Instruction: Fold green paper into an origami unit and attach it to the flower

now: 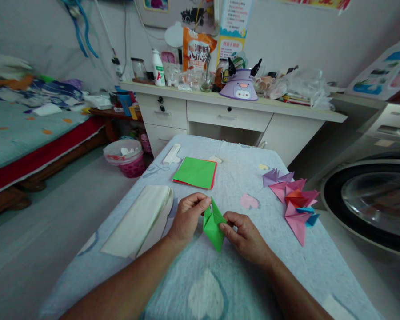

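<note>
A partly folded green paper piece (214, 226) with pointed ends is held just above the light blue tablecloth (220, 275). My left hand (187, 217) pinches its upper left flap with thumb and fingers closed. My right hand (245, 238) grips its right side, fingers curled. Beyond them lies a stack of square paper sheets (195, 172), green on top with red edges showing beneath.
Several folded pink, purple, orange and blue paper shapes (295, 200) lie at the right. A pink paper scrap (249, 201) sits near my hands. Folded white cloth (142, 220) lies at the left, a white box (171, 154) further back. A desk (233, 113), bed (26, 133) and washing machine (370, 200) surround the table.
</note>
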The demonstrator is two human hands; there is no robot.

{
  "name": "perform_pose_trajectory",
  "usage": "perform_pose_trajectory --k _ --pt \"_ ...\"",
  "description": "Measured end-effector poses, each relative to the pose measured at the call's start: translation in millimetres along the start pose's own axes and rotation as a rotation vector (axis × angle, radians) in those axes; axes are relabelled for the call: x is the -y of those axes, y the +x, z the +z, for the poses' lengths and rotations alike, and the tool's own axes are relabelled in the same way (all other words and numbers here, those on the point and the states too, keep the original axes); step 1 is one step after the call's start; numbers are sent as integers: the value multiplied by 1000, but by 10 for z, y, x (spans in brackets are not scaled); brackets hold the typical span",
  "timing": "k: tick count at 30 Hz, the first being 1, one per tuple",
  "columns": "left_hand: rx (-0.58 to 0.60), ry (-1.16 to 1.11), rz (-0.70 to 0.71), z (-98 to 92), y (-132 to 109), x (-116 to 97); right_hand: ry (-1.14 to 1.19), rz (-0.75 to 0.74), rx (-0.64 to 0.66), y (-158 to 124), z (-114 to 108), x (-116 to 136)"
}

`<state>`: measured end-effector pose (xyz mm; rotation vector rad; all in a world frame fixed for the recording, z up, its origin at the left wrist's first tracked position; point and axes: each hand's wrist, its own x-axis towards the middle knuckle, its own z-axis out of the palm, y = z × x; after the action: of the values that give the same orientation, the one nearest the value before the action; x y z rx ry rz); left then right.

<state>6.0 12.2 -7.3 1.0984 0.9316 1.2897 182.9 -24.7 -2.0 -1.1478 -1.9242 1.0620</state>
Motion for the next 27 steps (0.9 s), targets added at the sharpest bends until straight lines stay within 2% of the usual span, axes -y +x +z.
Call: perform_pose_trajectory --k 5,8,11,13,17,21,27 --pt "-12 -147 -46 26 -18 21 14 12 -4 3 9 -33" --pt "112 -170 -112 58 -46 15 45 23 -40 5 2 -47" --pt "250 -37 -159 77 -62 38 86 35 -87 10 -16 -49" --pt "280 61 -145 78 -61 69 108 46 -112 12 -23 -50" --pt "263 107 -97 73 -51 114 212 87 -134 21 8 -69" --pt "195 36 -101 83 -48 109 373 133 -81 41 84 -99" --pt "128 82 -82 97 -51 93 422 138 -48 63 119 -100"
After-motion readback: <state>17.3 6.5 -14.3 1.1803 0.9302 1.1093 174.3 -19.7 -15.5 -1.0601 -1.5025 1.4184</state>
